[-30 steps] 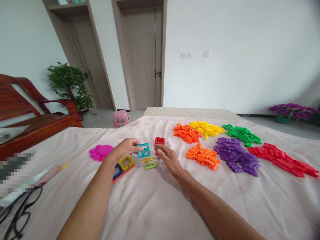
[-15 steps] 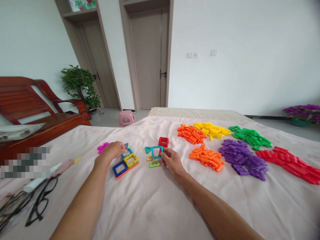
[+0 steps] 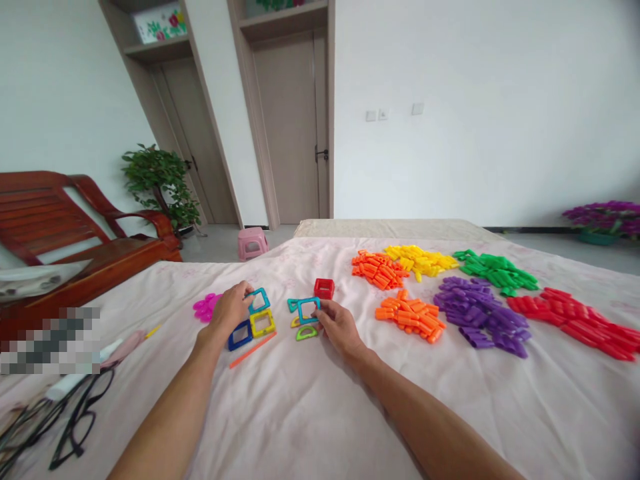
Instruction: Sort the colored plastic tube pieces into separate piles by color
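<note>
My left hand (image 3: pixel 231 310) pinches a light blue square magnetic tile (image 3: pixel 260 311) by its left side. Just in front of it are a yellow square tile (image 3: pixel 264 333) and a dark blue square tile (image 3: pixel 241 346), with a thin orange strip (image 3: pixel 253 350) along their near side. My right hand (image 3: pixel 341 328) grips another light blue square tile (image 3: pixel 301 312) at its right edge. Close to that tile are a teal triangle (image 3: pixel 291 306), a yellow piece (image 3: pixel 295 323) partly hidden, and a green half-round piece (image 3: pixel 307 338). Beyond it is a red square tile stack (image 3: pixel 324 295).
Magenta pieces (image 3: pixel 205 308) lie left of my left hand. At right are heaps of orange (image 3: pixel 410 317), yellow (image 3: pixel 419 260), green (image 3: pixel 497 270), purple (image 3: pixel 480 317) and red pieces (image 3: pixel 575 320). Black glasses (image 3: pixel 80 420) rest at the cloth's left. A pink stool (image 3: pixel 253 243) stands beyond.
The light blue tile at my left hand now stands more clear of the yellow one. My right hand keeps its tile, now slightly left in view. The camera has tilted up a little.
</note>
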The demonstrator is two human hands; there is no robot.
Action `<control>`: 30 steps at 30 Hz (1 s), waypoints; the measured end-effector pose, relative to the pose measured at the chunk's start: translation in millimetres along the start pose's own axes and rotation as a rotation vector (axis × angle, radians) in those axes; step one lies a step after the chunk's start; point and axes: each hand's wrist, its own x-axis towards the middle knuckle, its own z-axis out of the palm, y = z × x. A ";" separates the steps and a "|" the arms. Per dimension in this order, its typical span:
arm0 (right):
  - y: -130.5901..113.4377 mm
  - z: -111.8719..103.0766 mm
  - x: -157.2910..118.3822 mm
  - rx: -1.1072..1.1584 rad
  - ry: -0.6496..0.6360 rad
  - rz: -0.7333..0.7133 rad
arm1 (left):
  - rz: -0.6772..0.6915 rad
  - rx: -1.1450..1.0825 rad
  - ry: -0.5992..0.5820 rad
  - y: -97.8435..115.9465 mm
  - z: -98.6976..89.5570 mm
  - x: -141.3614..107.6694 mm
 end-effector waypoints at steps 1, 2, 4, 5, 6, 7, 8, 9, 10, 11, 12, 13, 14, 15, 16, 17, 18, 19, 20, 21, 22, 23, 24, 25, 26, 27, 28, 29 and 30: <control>0.1 0.0 0.3 0.024 0.005 0.008 | 0.061 -0.117 0.057 3.7 0.4 1.9; -0.1 0.0 0.6 0.047 0.011 0.022 | 0.113 -0.258 0.115 8.6 1.4 3.9; -1.6 0.0 1.2 0.095 0.013 0.058 | 0.169 -0.562 0.211 22.1 5.5 7.4; -2.8 0.0 1.5 0.122 0.012 0.072 | 0.187 -0.705 0.237 30.4 8.4 8.2; -4.4 -0.1 1.8 0.152 0.010 0.083 | 0.208 -0.836 0.247 39.5 11.6 8.1; -6.1 -0.2 2.0 0.181 0.008 0.093 | 0.233 -0.951 0.234 48.9 15.0 6.8; -7.8 -0.4 2.3 0.207 0.004 0.101 | 0.256 -1.045 0.194 58.2 18.5 4.5; -9.5 -0.7 2.6 0.229 -0.001 0.104 | 0.266 -1.122 0.146 66.9 22.0 1.2; -10.9 -1.1 2.9 0.247 -0.004 0.102 | 0.263 -1.184 0.099 74.7 25.6 -2.8; -12.0 -1.5 3.2 0.260 -0.004 0.096 | 0.255 -1.231 0.055 81.3 29.1 -7.0; -12.7 -2.0 3.6 0.268 -0.001 0.088 | 0.241 -1.259 0.022 86.6 32.6 -11.0; -13.0 -2.4 3.9 0.270 0.006 0.081 | 0.231 -1.273 -0.003 90.6 36.1 -14.6; -12.9 -2.7 4.2 0.266 0.014 0.081 | 0.223 -1.273 -0.017 93.4 39.6 -17.6; -12.4 -2.9 4.5 0.258 0.022 0.087 | 0.220 -1.264 -0.023 95.3 42.9 -19.9; -11.8 -2.8 4.7 0.246 0.027 0.098 | 0.222 -1.249 -0.023 96.6 46.0 -21.6; -11.2 -2.4 4.7 0.230 0.025 0.109 | 0.229 -1.232 -0.008 97.5 48.9 -22.8; -10.6 -1.5 4.5 0.213 0.020 0.117 | 0.239 -1.209 0.013 98.2 51.4 -23.9; -10.3 -0.4 4.1 0.194 0.008 0.123 | 0.251 -1.177 0.039 98.9 53.3 -25.0; -10.2 1.1 3.6 0.176 -0.010 0.124 | 0.262 -1.137 0.059 99.6 54.7 -26.3; -10.3 2.7 2.9 0.162 -0.029 0.122 | 0.270 -1.095 0.073 100.5 55.5 -27.7; -10.6 4.2 2.1 0.153 -0.048 0.116 | 0.275 -1.053 0.077 101.5 55.7 -29.4; -10.9 5.6 1.4 0.150 -0.060 0.110 | 0.279 -1.015 0.071 102.6 55.5 -31.2; -11.3 6.6 0.7 0.150 -0.063 0.104 | 0.283 -0.985 0.063 103.9 54.9 -32.9; -11.6 7.2 0.3 0.150 -0.056 0.099 | 0.286 -0.964 0.061 105.3 54.2 -34.4; -11.9 7.4 0.1 0.148 -0.038 0.098 | 0.286 -0.954 0.063 106.9 53.3 -35.5; -12.2 7.1 0.3 0.146 -0.016 0.102 | 0.277 -0.958 0.066 108.6 52.6 -36.2; -12.5 6.4 0.8 0.144 0.009 0.108 | 0.253 -0.983 0.063 110.4 52.0 -36.5; -12.8 5.5 1.6 0.144 0.035 0.111 | 0.208 -1.032 0.049 112.2 51.6 -36.3; -13.3 4.4 2.6 0.146 0.059 0.111 | 0.142 -1.104 0.018 113.8 51.3 -35.9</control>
